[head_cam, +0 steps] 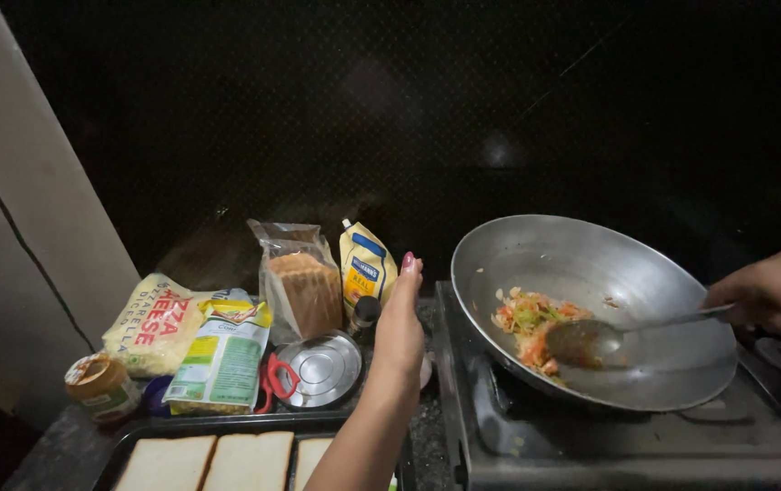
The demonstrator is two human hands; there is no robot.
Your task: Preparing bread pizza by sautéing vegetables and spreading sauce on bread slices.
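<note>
**Stir-fry in the wok, bread on the tray**

From my remote seat I see the right hand (777, 293) closed around the handle end of a long metal ladle (595, 340), whose bowl rests inside a wide, round grey steel wok (609, 264) standing on the dark gas stove (536, 445). The wok holds a small heap of chopped vegetables (529, 325), orange, green and pale, lying on its left inner slope just beside the ladle's bowl.

The left hand (400, 332) is raised edge-on between the wok and the groceries, fingers straight and together, gripping nothing; its fingertips are near a yellow squeeze pouch of sauce (365, 266) and a small dark-capped bottle (366, 314).

Left of that hand, a clear plastic bag (298, 277) contains a sliced brown loaf. A shallow round steel dish (323, 368) lies below it, with nothing in it that I can see. Further left lie a bag of shredded cheese (150, 325), a green-and-yellow packet of corn (222, 359) and a small jar with a brown lid (100, 384). At the bottom edge, a black baking tray (136, 435) carries white bread slices (218, 462) side by side.
</note>
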